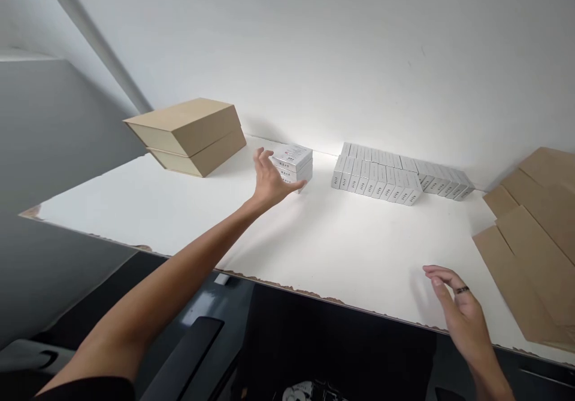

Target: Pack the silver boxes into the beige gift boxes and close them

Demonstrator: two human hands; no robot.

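My left hand (269, 179) reaches far across the white table (179, 215), fingers spread, its palm against the left side of a small stack of white boxes (294, 162). The hand does not wrap round the stack. My right hand (462, 314) hovers over the table's near edge at the right, fingers loosely apart, a dark ring on one finger, nothing in it. Two rows of several small white boxes (395, 176) stand side by side near the back wall, right of the stack.
Two flat brown cardboard boxes (188, 134) are stacked at the back left. Flattened brown cardboard sheets (534, 239) lie at the right edge. The table's near edge is chipped. A dark chair (188, 353) sits below it.
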